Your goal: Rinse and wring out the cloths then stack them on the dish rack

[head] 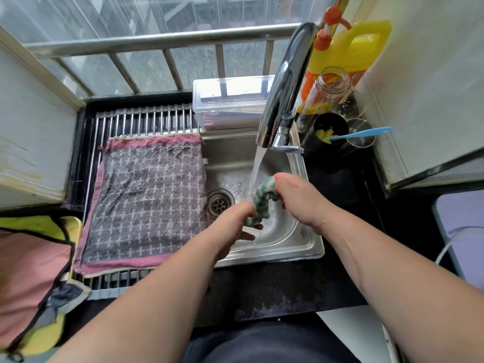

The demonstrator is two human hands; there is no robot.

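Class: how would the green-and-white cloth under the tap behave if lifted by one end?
Probably floppy: the green-and-white cloth curves limply between left hand and right hand. Likely heavy for its size and dripping, since the water stream hits it.

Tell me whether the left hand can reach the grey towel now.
Likely yes: the towel lies beside the left hand with nothing between, but that hand grips the green cloth and must let go first.
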